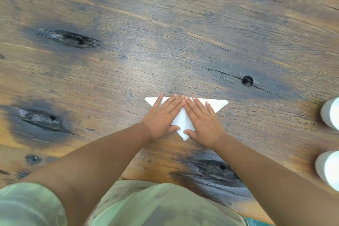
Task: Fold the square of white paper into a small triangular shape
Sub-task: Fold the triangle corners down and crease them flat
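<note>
item one, the sheet of thin white paper [182, 121]: we found it lying flat on the weathered brown wooden table [165, 51], near the side closest to the person, shaped as a broad triangle. its long edge ran left to right on the far side, its two sharp corners stuck out past the hands, and its third point aimed back toward the person's body. a faint line ran down the bare strip between the hands; we could not tell whether it was a crease or a layer's edge. item two, the left hand [163, 117]: we recorded it flat on the left half of the paper, fingers straight and pressing, gripping nothing. item three, the right hand [203, 120]: likewise flat and pressing on the right half, thumb beside the near point. the fingertips of both met at the middle of the far edge, so the paper lay directly under both palms and neither hand was nearer. we judged that the next fold would turn on that left-right long axis: carrying one far corner across to the other would halve the triangle, and each hand sat beside its own corner. item four, two white cylinders [331, 113] stood well apart from the paper at the table's right side. item five, a mottled green garment [156, 205] showed below.
</note>
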`<action>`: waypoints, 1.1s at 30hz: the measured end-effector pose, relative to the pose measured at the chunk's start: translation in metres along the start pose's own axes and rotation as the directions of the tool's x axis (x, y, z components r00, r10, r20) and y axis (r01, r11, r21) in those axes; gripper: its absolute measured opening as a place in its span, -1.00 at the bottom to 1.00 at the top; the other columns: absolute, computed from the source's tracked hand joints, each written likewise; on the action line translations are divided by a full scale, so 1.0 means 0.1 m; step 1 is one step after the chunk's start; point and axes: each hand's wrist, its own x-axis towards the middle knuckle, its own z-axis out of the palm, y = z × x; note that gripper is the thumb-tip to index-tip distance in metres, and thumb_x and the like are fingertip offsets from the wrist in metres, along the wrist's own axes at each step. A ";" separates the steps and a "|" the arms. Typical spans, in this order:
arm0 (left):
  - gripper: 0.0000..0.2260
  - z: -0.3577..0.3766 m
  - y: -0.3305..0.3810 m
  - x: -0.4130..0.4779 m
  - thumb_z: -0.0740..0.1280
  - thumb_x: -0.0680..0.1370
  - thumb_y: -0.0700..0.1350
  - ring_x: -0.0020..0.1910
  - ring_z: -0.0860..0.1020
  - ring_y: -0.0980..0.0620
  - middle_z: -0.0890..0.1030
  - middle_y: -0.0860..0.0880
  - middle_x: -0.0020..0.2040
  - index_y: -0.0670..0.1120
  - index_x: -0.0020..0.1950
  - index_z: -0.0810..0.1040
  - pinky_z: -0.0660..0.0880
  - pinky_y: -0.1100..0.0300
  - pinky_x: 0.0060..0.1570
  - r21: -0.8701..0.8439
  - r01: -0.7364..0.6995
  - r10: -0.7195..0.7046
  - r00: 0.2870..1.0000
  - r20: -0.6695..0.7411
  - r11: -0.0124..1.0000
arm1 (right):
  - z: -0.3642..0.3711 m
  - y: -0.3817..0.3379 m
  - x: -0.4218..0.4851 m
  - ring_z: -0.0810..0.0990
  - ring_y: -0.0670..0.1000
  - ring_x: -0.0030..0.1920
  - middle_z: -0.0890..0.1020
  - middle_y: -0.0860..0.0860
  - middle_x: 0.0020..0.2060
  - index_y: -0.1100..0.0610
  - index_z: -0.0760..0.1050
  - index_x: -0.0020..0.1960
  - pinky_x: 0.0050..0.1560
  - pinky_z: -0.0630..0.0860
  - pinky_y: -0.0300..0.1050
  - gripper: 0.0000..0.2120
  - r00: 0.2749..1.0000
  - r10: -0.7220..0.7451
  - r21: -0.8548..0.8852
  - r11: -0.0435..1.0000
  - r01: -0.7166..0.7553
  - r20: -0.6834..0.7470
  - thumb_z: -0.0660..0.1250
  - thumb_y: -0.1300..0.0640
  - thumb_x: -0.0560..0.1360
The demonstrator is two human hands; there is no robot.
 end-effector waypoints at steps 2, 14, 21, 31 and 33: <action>-0.18 0.01 -0.01 -0.01 0.21 0.58 0.26 0.60 -0.21 0.04 -0.19 0.02 0.63 -0.07 0.63 -0.15 -0.22 -0.11 0.55 0.012 -0.008 0.008 1.000 0.004 1.000 | 0.00 -0.01 0.00 -0.22 0.05 0.59 -0.16 -0.01 0.60 0.09 -0.21 0.60 0.56 -0.16 0.15 -0.10 1.000 0.001 -0.003 1.000 -0.001 0.001 0.21 -0.28 0.53; -0.19 0.05 -0.06 -0.11 0.14 0.59 0.30 0.60 -0.21 0.05 -0.21 0.00 0.63 -0.09 0.63 -0.16 -0.19 -0.06 0.57 0.010 0.031 -0.031 1.000 -0.002 0.999 | 0.01 -0.03 0.01 -0.20 0.06 0.59 -0.20 -0.01 0.59 0.11 -0.18 0.60 0.56 -0.13 0.17 -0.09 1.000 0.009 -0.010 1.000 -0.009 0.006 0.24 -0.26 0.52; -0.18 0.11 -0.19 -0.32 0.19 0.56 0.29 0.60 -0.17 0.07 -0.17 0.02 0.63 -0.07 0.63 -0.11 -0.18 -0.05 0.57 -0.046 0.097 -0.098 0.995 -0.028 0.994 | 0.02 -0.01 0.01 -0.19 0.06 0.59 -0.22 -0.01 0.58 0.11 -0.18 0.60 0.56 -0.11 0.19 -0.09 1.000 0.006 -0.006 1.000 -0.006 -0.001 0.23 -0.27 0.52; -0.18 0.16 -0.47 -0.78 0.18 0.56 0.31 0.60 -0.18 0.09 -0.15 0.07 0.64 -0.03 0.63 -0.13 -0.13 -0.07 0.57 -0.084 0.220 -0.223 0.974 -0.032 0.972 | 0.05 0.00 0.01 -0.23 0.06 0.58 -0.24 -0.01 0.58 0.10 -0.26 0.59 0.56 -0.15 0.16 -0.08 1.000 0.004 -0.024 1.000 -0.004 0.000 0.19 -0.30 0.53; -0.18 0.15 -0.47 -0.80 0.18 0.56 0.31 0.60 -0.17 0.09 -0.13 0.06 0.64 -0.03 0.63 -0.13 -0.14 -0.07 0.57 -0.088 0.219 -0.222 0.974 -0.032 0.972 | 0.06 0.00 0.01 -0.24 0.06 0.58 -0.25 -0.01 0.58 0.10 -0.27 0.59 0.56 -0.17 0.16 -0.08 1.000 0.003 -0.016 1.000 -0.003 -0.001 0.19 -0.29 0.53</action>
